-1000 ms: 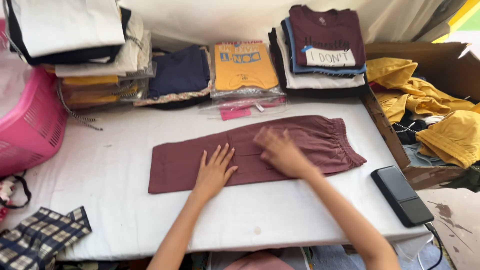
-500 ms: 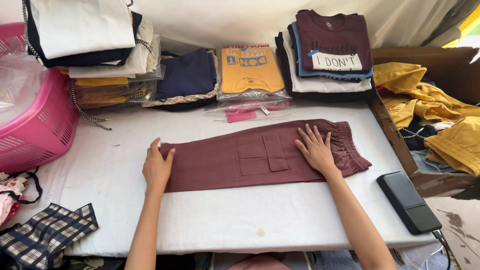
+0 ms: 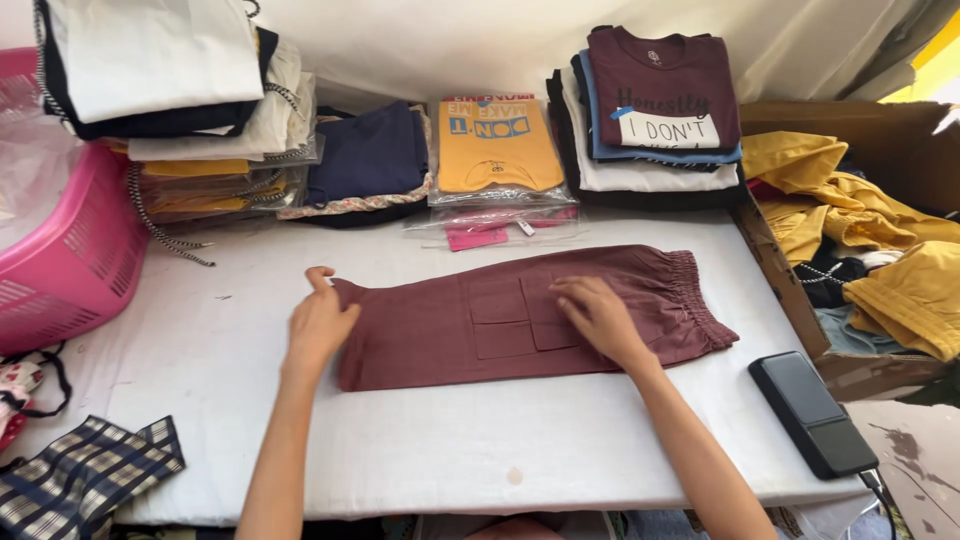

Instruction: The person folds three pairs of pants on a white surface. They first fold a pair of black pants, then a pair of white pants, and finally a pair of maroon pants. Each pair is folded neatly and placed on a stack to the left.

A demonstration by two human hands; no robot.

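A pair of maroon shorts [image 3: 450,335] lies folded lengthwise on the white table [image 3: 500,450], elastic waistband to the right and a patch pocket facing up. My left hand [image 3: 320,325] grips the hem end at the left, fingers curled around the cloth edge. Flat on the pocket area near the middle rests my right hand [image 3: 598,318], pressing the fabric down.
Stacks of folded shirts [image 3: 650,120] and bagged clothes [image 3: 500,150] line the back. A pink basket [image 3: 60,260] stands at left, a cardboard box of yellow clothes [image 3: 860,230] at right. A black device [image 3: 812,412] lies near the right edge, plaid cloth [image 3: 80,475] at front left.
The shorts were turned pocket side up. My left hand went to the hem end and now grips it; my right hand slid left from the waistband onto the pocket.
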